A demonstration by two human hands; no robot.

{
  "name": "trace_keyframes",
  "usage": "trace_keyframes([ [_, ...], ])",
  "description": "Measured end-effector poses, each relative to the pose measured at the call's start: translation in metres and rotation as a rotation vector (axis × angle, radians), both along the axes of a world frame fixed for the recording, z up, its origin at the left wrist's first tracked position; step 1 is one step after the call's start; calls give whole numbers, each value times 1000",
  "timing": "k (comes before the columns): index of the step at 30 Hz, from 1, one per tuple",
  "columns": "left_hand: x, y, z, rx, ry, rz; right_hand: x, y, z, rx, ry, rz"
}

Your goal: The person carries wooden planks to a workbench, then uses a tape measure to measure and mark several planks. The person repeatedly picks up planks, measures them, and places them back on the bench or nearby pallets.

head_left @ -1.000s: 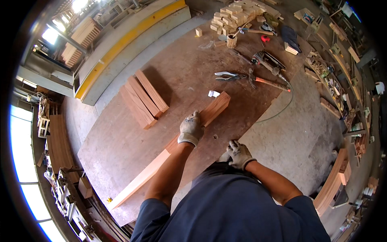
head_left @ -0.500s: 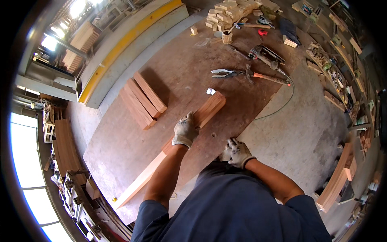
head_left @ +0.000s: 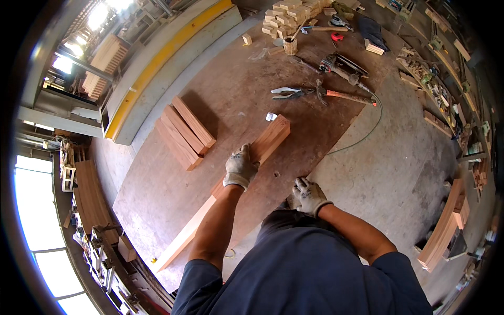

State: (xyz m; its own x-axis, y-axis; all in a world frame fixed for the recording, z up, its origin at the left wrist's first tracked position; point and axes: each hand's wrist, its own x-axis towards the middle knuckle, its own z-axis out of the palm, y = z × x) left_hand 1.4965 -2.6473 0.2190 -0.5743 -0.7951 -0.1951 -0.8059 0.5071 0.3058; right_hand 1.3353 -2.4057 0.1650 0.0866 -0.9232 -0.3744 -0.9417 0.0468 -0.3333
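A long reddish wooden beam (head_left: 272,137) lies slantwise across the brown tabletop (head_left: 157,205), its lower length paler in the light. My left hand (head_left: 241,167), in a pale work glove, is closed over the beam's upper part. By the table's near right edge is my gloved right hand (head_left: 310,196), fingers curled; what they hold, if anything, is hidden. Three shorter reddish planks (head_left: 185,131) lie side by side left of the beam. Just beyond the beam's far end sits a small white piece (head_left: 271,116).
Farther back lie pliers (head_left: 287,93), a hammer (head_left: 346,96) and a corded power tool (head_left: 342,69) whose cable runs over the right edge. Many small wood blocks (head_left: 283,20) are heaped at the far end. A yellow-striped beam (head_left: 157,68) flanks the table's left.
The view has shifted slightly. Both hands keep their places, the left still on the beam and the right by the table edge; nothing else has visibly moved.
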Motion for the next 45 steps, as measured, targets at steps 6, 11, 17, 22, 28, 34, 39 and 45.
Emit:
trace_keyframes([
  [6, -2, -2, 6, 28, 4, -25, -4, 0, -2, 9, -19, 3],
  [11, 14, 1, 7, 40, 8, -11, -4, 1, -5, -1, -33, -3],
  [17, 30, 2, 4, 22, 35, -23, -2, 1, -10, 3, -18, 1],
  [22, 29, 3, -3, -36, 9, -3, 0, -1, -7, 11, 2, 33],
  [28, 32, 3, -9, -43, 65, -10, -2, 4, -26, -124, 0, 48],
  [34, 28, 9, 3, -23, 60, 34, -10, -8, -2, 5, -33, 43],
  [39, 25, 7, 1, 10, 58, 23, -20, -9, -18, -7, -74, 10],
  [45, 22, 6, 4, -12, 68, 63, -53, -41, -57, -23, -105, 248],
])
